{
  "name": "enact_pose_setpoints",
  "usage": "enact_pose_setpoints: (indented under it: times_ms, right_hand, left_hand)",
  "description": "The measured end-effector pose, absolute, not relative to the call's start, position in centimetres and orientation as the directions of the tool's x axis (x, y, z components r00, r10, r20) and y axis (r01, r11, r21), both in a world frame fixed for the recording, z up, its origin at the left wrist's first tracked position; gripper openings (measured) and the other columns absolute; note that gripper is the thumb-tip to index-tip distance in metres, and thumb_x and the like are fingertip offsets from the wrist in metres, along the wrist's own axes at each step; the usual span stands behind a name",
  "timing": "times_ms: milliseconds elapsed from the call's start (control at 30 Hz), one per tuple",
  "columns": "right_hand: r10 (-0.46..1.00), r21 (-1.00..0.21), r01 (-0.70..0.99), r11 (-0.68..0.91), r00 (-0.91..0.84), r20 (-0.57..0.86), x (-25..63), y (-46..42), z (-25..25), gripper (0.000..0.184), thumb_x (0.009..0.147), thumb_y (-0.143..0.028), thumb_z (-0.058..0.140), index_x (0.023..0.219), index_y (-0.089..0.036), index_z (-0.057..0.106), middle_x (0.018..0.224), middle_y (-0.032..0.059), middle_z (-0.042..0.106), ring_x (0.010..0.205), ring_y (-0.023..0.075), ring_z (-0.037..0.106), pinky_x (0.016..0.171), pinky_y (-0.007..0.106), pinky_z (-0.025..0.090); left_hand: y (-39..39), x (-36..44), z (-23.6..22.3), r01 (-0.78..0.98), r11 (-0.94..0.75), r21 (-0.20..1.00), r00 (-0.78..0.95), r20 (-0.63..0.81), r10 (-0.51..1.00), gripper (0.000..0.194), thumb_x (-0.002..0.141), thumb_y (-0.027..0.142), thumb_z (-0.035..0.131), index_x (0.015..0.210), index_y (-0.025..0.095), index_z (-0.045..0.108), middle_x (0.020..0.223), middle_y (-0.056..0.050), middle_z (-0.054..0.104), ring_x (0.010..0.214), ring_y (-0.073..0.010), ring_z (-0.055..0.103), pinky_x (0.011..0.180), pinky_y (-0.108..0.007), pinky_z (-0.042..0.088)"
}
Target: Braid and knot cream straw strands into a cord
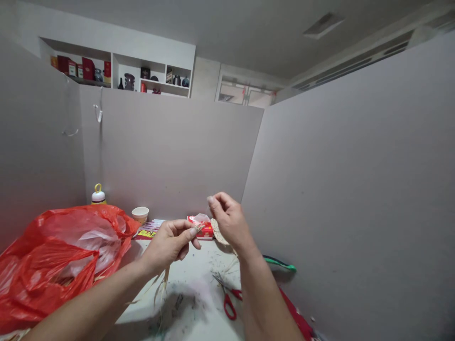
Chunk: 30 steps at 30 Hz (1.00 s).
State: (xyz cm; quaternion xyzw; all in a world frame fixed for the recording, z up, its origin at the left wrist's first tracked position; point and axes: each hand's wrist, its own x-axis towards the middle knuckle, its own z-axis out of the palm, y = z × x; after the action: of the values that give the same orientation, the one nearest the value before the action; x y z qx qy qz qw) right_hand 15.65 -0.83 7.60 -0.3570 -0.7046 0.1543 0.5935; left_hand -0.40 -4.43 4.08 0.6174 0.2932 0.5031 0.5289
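My left hand (pixel 176 240) pinches a small bundle of pale straw strands (pixel 164 284). Their short ends poke out past the thumb, and the long ends dangle below the palm. Higher and to the right, my right hand (pixel 227 215) is closed, thumb against forefinger; whatever it grips is too fine to make out. Partly hidden behind that wrist is a woven straw piece (pixel 216 232). Scissors with red handles (pixel 229 307) lie on the white tabletop (pixel 199 265), left of my right forearm, their blades slightly apart.
A big red plastic bag (pixel 71 255) fills the left side, straw showing inside. Along the back stand a paper cup (pixel 141 214), a red tissue box (pixel 205 231) and a white-topped bottle (pixel 98 195). Grey partitions (pixel 170 147) enclose the table. A green-and-black strip (pixel 280 263) lies at right.
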Motion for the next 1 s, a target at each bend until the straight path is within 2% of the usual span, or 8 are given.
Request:
enact_pose_setpoints:
  times_ms: [167,300,500,700,900,1000]
  right_hand:
    - [0.733,-0.646,0.366,0.670,-0.188,0.654,13.9,-1.6,7.0,0.028,0.088,-0.039,0.044,0.069,-0.019,0.046,0.054,-0.0052,0.042,0.050,0.0091,0.037,0.048,0.021,0.030]
    - [0.752,-0.667,0.353,0.656,-0.234,0.616,14.0,-2.0,7.1,0.028,0.088,-0.039,0.044,0.069,-0.019,0.045,0.053,-0.0056,0.041,0.048,0.0084,0.036,0.046,0.020,0.030]
    - [0.723,-0.673,0.275,0.687,-0.163,0.672,14.6,-1.8,7.2,0.029,0.087,-0.041,0.046,0.069,-0.019,0.046,0.051,-0.0055,0.041,0.046,0.0080,0.036,0.045,0.020,0.030]
    - [0.724,-0.649,0.328,0.686,-0.215,0.656,14.0,-2.2,7.1,0.028,0.087,-0.040,0.046,0.069,-0.019,0.047,0.051,-0.0055,0.040,0.046,0.0082,0.035,0.044,0.020,0.029]
    - [0.668,-0.615,0.297,0.730,-0.123,0.734,14.8,-2.2,7.6,0.029,0.089,-0.039,0.045,0.068,-0.019,0.046,0.057,-0.0032,0.045,0.053,0.0096,0.041,0.051,0.021,0.034]
    - [0.630,-0.563,0.321,0.761,-0.159,0.760,14.5,-2.7,7.8,0.028,0.090,-0.038,0.044,0.070,-0.019,0.047,0.061,-0.0027,0.046,0.055,0.0099,0.042,0.053,0.021,0.034]
  left_hand:
    - [-4.2,0.0,3.3,-0.167,-0.232,0.958,0.373,0.280,0.885,0.030,0.078,0.042,0.062,0.081,0.013,0.062,0.064,-0.001,0.063,0.034,-0.0014,0.036,0.033,-0.017,0.022]
    - [-4.1,0.1,3.0,-0.195,-0.185,0.963,0.403,0.251,0.880,0.029,0.077,0.041,0.063,0.081,0.013,0.064,0.065,-0.002,0.064,0.035,-0.0014,0.036,0.033,-0.017,0.020]
    - [-4.4,0.1,3.5,-0.213,-0.206,0.955,0.382,0.275,0.882,0.029,0.077,0.041,0.063,0.077,0.012,0.064,0.063,-0.001,0.062,0.035,-0.0005,0.032,0.035,-0.017,0.018]
    - [-4.6,0.1,3.4,-0.184,-0.203,0.962,0.381,0.260,0.887,0.032,0.076,0.043,0.062,0.071,0.011,0.064,0.062,-0.001,0.059,0.036,-0.0008,0.030,0.036,-0.019,0.016]
    - [-4.5,-0.1,3.7,-0.178,-0.206,0.962,0.341,0.257,0.904,0.031,0.076,0.044,0.063,0.070,0.014,0.063,0.051,0.005,0.049,0.037,-0.0012,0.023,0.038,-0.020,0.013]
    - [-4.6,-0.1,3.8,-0.146,-0.238,0.960,0.335,0.275,0.901,0.032,0.076,0.044,0.061,0.066,0.014,0.061,0.047,0.006,0.043,0.038,-0.0023,0.023,0.040,-0.020,0.014]
